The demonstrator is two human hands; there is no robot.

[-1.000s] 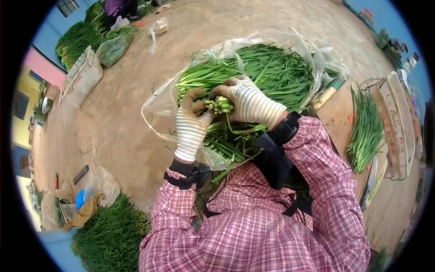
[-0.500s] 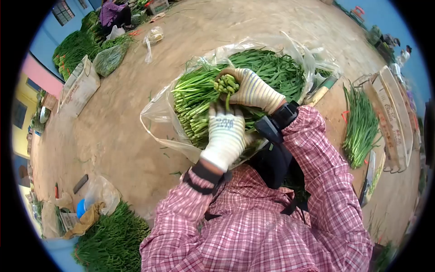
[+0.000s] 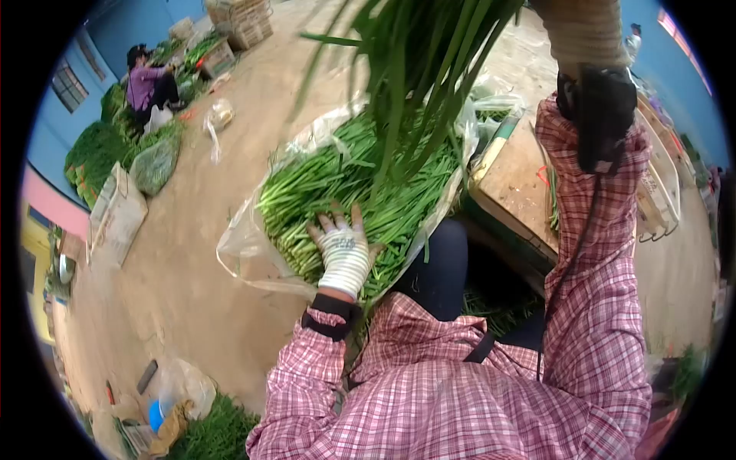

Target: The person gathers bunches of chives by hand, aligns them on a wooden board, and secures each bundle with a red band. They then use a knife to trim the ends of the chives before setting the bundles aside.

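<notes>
My left hand (image 3: 343, 249), in a striped white glove, lies with fingers spread on a pile of garlic chives (image 3: 307, 184). The pile fills a clear plastic bag (image 3: 253, 249), stalk ends toward the left. At the top right my gloved right hand (image 3: 581, 34) is raised, its fingers cut off by the frame edge. A bunch of garlic chives (image 3: 429, 65) hangs down from the top edge beside it, leaves trailing over the pile and slightly blurred.
Right of the bag stands a wooden board (image 3: 517, 184) on a box. A white crate (image 3: 119, 215) and heaps of greens stand at the left, near a seated person (image 3: 146, 84) in purple. More greens (image 3: 218, 429) lie at lower left.
My right hand has lifted the bunch from the bag up toward the top right. My left hand has left the bunch and spread flat on the pile. The view has shifted.
</notes>
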